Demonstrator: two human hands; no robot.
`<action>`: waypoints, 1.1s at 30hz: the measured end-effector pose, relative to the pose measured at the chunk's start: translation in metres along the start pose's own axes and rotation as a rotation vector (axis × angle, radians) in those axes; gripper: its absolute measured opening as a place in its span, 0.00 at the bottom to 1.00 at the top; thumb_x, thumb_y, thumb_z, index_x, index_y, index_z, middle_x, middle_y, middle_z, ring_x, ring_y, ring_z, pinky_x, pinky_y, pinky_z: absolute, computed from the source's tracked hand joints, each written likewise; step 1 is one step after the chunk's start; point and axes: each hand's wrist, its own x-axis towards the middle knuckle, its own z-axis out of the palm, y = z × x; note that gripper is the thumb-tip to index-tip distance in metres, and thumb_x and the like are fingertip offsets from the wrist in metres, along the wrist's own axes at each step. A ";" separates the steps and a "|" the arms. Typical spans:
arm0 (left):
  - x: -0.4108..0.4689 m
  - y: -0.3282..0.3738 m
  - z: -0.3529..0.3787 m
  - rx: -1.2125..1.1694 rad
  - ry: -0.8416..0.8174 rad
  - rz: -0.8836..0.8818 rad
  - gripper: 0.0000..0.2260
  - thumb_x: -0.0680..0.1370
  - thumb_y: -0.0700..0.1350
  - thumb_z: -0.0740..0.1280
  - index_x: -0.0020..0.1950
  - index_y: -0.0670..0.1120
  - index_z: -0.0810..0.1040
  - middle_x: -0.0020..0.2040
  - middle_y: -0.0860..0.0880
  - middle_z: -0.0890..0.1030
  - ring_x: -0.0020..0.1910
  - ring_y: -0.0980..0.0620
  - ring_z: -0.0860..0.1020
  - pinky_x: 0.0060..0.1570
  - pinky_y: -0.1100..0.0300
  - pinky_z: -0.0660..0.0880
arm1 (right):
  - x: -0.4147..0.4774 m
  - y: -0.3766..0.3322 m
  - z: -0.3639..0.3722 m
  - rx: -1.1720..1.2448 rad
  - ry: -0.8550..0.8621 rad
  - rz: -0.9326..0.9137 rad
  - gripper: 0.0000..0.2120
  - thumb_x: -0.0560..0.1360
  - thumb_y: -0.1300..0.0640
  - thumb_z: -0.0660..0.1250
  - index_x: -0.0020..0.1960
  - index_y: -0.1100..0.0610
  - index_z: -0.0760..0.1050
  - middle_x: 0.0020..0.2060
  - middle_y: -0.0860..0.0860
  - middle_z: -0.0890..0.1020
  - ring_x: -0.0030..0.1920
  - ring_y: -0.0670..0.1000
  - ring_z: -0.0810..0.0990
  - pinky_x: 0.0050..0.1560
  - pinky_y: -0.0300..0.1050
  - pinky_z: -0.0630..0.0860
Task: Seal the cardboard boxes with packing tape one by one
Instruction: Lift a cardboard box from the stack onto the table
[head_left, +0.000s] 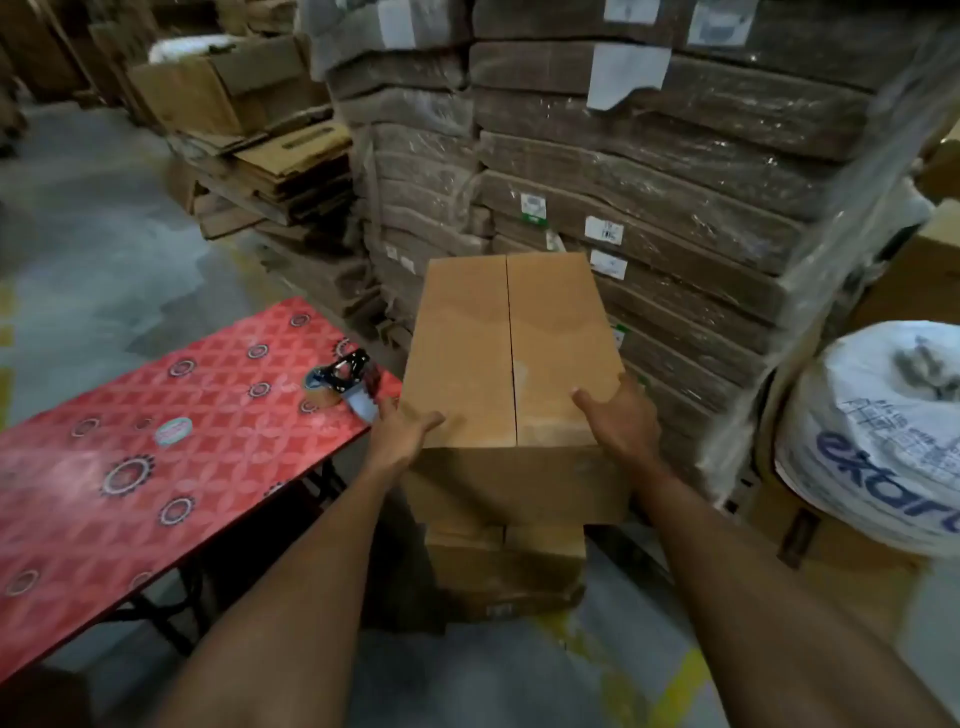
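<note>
A brown cardboard box (511, 353) sits on top of a small stack of boxes (506, 569) in front of me. Its two top flaps are folded shut, and a bare seam runs down the middle. My left hand (402, 434) grips the box's near left corner, thumb on top. My right hand (618, 415) grips the near right corner the same way. A tape dispenser (343, 384) with a roll of brown tape lies on the red patterned table (156, 467), just left of my left hand.
A tall pallet of plastic-wrapped flat cartons (649, 171) stands right behind the box. Loose flattened cardboard (280, 171) is piled at the back left. A white printed sack (883, 431) rests on a carton at the right. Grey floor with yellow lines lies below.
</note>
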 end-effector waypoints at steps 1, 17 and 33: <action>0.006 -0.005 0.004 -0.039 0.012 -0.042 0.38 0.67 0.60 0.76 0.69 0.44 0.68 0.62 0.47 0.78 0.61 0.44 0.77 0.64 0.44 0.74 | 0.007 0.009 0.001 0.019 -0.010 0.042 0.45 0.67 0.27 0.65 0.76 0.52 0.64 0.71 0.54 0.74 0.69 0.62 0.73 0.68 0.63 0.71; 0.004 0.015 0.014 -0.486 0.014 -0.185 0.23 0.72 0.45 0.78 0.63 0.50 0.74 0.56 0.51 0.80 0.58 0.45 0.77 0.55 0.30 0.76 | 0.026 0.029 -0.010 0.437 0.091 0.192 0.22 0.75 0.52 0.74 0.67 0.57 0.77 0.53 0.52 0.81 0.52 0.52 0.77 0.53 0.43 0.70; -0.051 0.062 -0.173 -0.476 0.488 0.082 0.32 0.68 0.51 0.80 0.69 0.49 0.75 0.59 0.49 0.82 0.57 0.44 0.80 0.44 0.34 0.81 | 0.016 -0.166 0.048 0.642 -0.063 -0.242 0.24 0.68 0.45 0.76 0.63 0.48 0.79 0.52 0.46 0.84 0.55 0.53 0.82 0.59 0.53 0.79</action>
